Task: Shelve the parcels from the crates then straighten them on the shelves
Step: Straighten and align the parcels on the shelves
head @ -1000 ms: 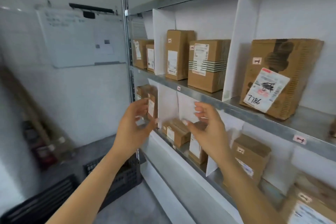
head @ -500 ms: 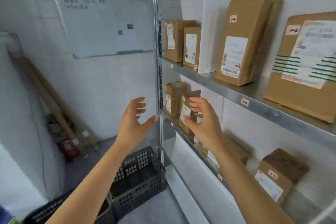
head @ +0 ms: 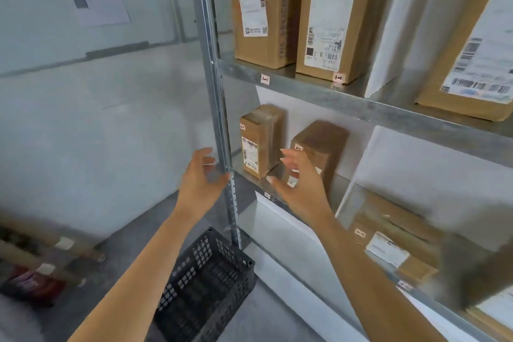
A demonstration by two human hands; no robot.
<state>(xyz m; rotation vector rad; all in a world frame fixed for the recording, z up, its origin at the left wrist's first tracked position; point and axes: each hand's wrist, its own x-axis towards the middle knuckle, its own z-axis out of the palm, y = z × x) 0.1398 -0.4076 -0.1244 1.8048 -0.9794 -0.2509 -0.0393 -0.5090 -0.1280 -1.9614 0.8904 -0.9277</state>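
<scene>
Two upright brown parcels stand at the left end of the lower metal shelf (head: 249,179): a narrow parcel (head: 259,140) nearest the steel post and a second parcel (head: 322,147) to its right. My right hand (head: 298,186) is open, fingers spread, just in front of the second parcel and between the two. My left hand (head: 201,178) is open beside the steel post (head: 215,86), outside the shelf, holding nothing. Two taller labelled parcels (head: 261,8) (head: 333,28) stand on the upper shelf (head: 319,93).
A black plastic crate (head: 205,283) sits on the floor below my left forearm, beside the rack's foot. White divider panels (head: 388,22) split the shelves into bays. More parcels (head: 394,244) lie lower right. Cardboard tubes (head: 47,247) lean at the left wall.
The view has closed in on the left end of the rack. Both hands stayed open and moved toward the two parcels by the post; the right hand now reaches between them.
</scene>
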